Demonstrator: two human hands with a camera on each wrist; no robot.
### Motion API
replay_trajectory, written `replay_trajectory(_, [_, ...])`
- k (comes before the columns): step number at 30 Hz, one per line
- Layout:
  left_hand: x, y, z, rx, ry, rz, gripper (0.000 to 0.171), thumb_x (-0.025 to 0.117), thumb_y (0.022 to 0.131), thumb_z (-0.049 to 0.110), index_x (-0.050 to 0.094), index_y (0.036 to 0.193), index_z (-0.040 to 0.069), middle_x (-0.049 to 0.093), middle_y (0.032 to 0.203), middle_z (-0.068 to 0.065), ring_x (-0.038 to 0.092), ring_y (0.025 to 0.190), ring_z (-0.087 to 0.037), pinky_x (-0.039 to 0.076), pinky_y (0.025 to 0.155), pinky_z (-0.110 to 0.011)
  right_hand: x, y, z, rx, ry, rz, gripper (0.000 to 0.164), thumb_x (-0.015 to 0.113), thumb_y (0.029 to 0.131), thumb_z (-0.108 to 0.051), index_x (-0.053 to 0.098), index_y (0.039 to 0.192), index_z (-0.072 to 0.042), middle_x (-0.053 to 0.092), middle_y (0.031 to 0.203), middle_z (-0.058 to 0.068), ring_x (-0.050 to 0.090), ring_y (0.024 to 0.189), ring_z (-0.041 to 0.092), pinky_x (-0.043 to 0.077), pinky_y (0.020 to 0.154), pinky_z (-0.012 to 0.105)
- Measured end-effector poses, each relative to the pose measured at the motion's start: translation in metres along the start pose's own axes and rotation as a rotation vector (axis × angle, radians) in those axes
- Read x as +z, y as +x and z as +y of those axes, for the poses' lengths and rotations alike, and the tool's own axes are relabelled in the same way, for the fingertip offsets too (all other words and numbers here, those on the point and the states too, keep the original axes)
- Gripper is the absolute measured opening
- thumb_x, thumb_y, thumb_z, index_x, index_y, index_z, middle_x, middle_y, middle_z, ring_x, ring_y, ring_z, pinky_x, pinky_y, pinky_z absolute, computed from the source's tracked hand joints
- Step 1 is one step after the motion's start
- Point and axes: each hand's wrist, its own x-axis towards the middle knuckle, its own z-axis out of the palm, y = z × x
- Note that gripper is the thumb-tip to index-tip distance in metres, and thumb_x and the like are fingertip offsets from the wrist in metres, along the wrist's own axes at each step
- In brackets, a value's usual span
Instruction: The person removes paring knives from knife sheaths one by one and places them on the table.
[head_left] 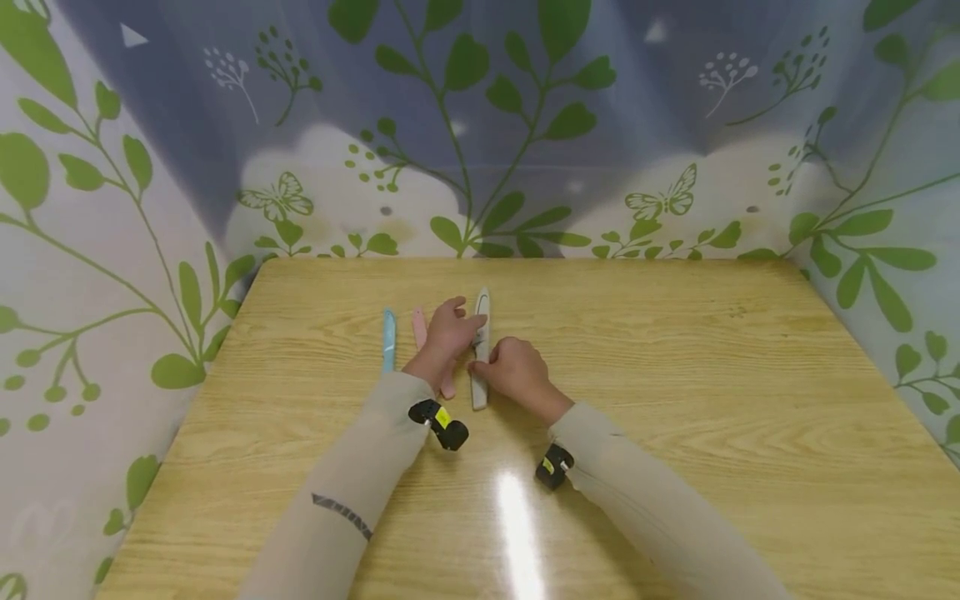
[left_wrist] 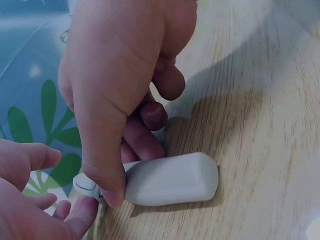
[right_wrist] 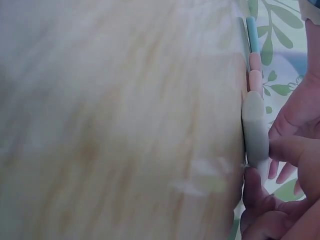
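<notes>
A white sheathed knife (head_left: 482, 387) lies lengthwise on the table, its tapered end pointing away from me. My right hand (head_left: 519, 368) pinches it near the middle between thumb and finger, and its blunt white handle (left_wrist: 172, 180) sticks out past this grip in the left wrist view. My left hand (head_left: 452, 331) is at the far part, with one fairly straight finger across it and a fingertip touching it from below in the left wrist view. Beneath the left wrist, a similar pink knife (head_left: 447, 386) is partly covered. A light blue knife (head_left: 388, 340) lies farther left.
The wood-grain table (head_left: 712, 375) extends widely to the right. A leaf-patterned curtain (head_left: 525, 150) hangs along the far edge and both sides. Small black cameras are strapped to both sleeves. A bright light reflection (head_left: 520, 533) shows on the near tabletop.
</notes>
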Motion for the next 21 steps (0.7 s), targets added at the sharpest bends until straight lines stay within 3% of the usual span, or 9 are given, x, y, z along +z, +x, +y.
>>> replay_trajectory(7, [0.000,0.004,-0.005,-0.003,-0.123,0.001,0.052,0.061,0.091,0.005,0.041,0.139,0.001,0.053,0.129,-0.021,0.054,0.109,-0.027,0.046,0.095,-0.038,0.000,0.000,0.002,0.007,0.012,0.030,0.035,0.073,0.079,-0.034,0.060,0.058,-0.010,0.054,0.051,0.000,0.047,0.045,0.012,0.032,0.038,0.024])
replay_trajectory(11, [-0.003,0.006,-0.007,-0.015,-0.164,-0.012,0.045,0.061,0.091,0.006,0.048,0.134,0.001,0.059,0.122,-0.020,0.058,0.101,-0.025,0.046,0.094,-0.037,0.000,-0.001,0.003,-0.018,0.029,0.055,0.030,0.074,0.078,-0.032,0.061,0.065,-0.009,0.059,0.056,0.001,0.049,0.047,0.012,0.035,0.040,0.023])
replay_trajectory(16, [-0.008,0.002,-0.009,-0.059,-0.221,-0.109,0.035,0.061,0.094,0.015,0.056,0.127,0.002,0.062,0.120,-0.017,0.059,0.104,-0.023,0.045,0.096,-0.037,-0.001,-0.003,0.004,-0.075,0.062,0.083,0.026,0.073,0.080,-0.029,0.062,0.076,-0.006,0.064,0.065,0.004,0.054,0.052,0.013,0.039,0.043,0.023])
replay_trajectory(21, [-0.017,-0.003,-0.007,-0.128,-0.249,-0.203,0.036,0.062,0.094,0.025,0.056,0.126,0.009,0.062,0.121,-0.012,0.058,0.112,-0.020,0.042,0.101,-0.037,-0.005,-0.008,0.006,-0.119,0.078,0.088,0.027,0.073,0.081,-0.027,0.059,0.082,-0.005,0.064,0.070,0.005,0.054,0.054,0.013,0.041,0.045,0.023])
